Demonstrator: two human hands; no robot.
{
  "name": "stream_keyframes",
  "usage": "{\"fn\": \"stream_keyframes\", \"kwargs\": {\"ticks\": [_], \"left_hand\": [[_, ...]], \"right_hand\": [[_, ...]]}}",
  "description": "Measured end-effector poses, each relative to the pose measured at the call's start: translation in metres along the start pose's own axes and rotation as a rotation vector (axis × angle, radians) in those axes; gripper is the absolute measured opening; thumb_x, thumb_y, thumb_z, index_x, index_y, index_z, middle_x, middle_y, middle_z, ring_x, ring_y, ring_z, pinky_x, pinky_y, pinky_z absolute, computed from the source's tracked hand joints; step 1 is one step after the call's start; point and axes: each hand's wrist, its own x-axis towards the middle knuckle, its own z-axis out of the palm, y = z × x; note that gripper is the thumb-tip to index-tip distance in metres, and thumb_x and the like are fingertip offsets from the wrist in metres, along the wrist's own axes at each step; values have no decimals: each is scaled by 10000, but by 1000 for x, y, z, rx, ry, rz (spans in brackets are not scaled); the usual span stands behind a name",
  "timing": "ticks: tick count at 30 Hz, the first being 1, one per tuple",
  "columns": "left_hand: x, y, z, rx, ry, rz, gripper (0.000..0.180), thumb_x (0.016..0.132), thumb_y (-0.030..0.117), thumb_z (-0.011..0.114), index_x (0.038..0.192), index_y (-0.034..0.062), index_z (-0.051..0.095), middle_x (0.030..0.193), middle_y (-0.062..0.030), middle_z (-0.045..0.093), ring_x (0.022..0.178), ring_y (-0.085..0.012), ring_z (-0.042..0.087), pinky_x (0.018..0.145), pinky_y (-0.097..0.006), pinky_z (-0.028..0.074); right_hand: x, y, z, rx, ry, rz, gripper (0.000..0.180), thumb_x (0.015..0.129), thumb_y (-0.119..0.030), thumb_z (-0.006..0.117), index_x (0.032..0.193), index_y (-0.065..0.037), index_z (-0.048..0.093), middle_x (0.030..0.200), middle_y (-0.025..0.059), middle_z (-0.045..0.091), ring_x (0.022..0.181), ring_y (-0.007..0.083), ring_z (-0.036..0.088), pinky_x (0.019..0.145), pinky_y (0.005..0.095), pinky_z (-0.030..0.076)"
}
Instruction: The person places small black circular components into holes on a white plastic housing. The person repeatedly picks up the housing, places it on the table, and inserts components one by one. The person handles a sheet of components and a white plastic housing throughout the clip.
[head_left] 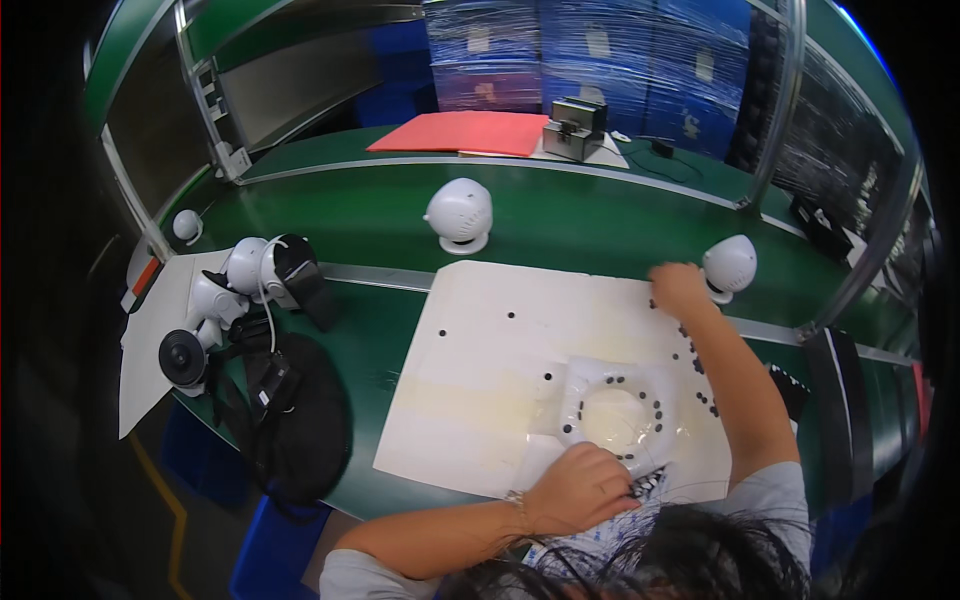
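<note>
On the white board [480, 370] lies a white ring-shaped part [655, 385] with small black round pads on it, over a clear sheet. My left hand [580, 490] is at the near edge of the board, fingers bent together beside a dark patterned sheet [648, 486]; what they hold is hidden. My right hand [681, 290] reaches to the far right corner of the board, its fingers curled together, near loose black pads [697, 366]. Whatever is between them is too small to make out. Just right of it stands a white rounded device [730, 266].
Another white rounded device [462, 215] stands on the green conveyor belt [350, 220]. To the left are several white devices [250, 268] with cables and a black bag [300, 420]. A red sheet [460, 132] and a metal box [572, 138] lie on the far shelf.
</note>
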Motion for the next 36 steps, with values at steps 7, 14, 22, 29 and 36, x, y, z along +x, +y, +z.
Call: {"fn": "stream_keyframes", "kwargs": {"ticks": [7, 14, 22, 29, 36], "left_hand": [[-16, -16, 26, 72, -95, 50, 188, 744, 259, 628, 755, 90, 546, 829, -36, 542, 793, -201, 509, 756, -335, 385], [-6, 6, 6, -130, -8, -196, 223, 766, 231, 548, 920, 79, 601, 990, -62, 569, 991, -214, 479, 841, -339, 370], [-13, -15, 16, -14, -191, 25, 190, 769, 252, 590, 768, 65, 557, 789, -54, 524, 807, -231, 491, 752, -351, 392], [-1, -3, -2, -48, 21, -2, 216, 742, 244, 645, 748, 60, 533, 712, -65, 497, 720, -252, 481, 697, -347, 382], [2, 6, -4, -91, -16, -110, 233, 755, 253, 632, 784, 34, 557, 745, -97, 542, 708, -285, 513, 665, -370, 399]], "right_hand": [[64, -193, -47, 499, -65, -639, 417, 835, -410, 473, 1045, -71, 595, 1040, 143, 582, 1026, 304, 517, 889, 409, 366], [109, -258, -9, 607, 250, -276, 487, 789, -417, 544, 1062, -14, 541, 1090, 164, 549, 1035, 330, 501, 883, 418, 359], [81, -157, -47, 638, 576, -362, 209, 747, -191, 633, 894, -45, 610, 874, 123, 581, 848, 266, 553, 749, 341, 431], [-82, -44, -87, 1835, 130, 62, 228, 854, -251, 550, 900, -28, 549, 737, 16, 548, 672, 77, 534, 578, 225, 422], [-173, -23, -53, 1968, -51, 198, 179, 867, -224, 523, 899, -50, 499, 658, -8, 537, 472, 26, 457, 377, 157, 331]]}}
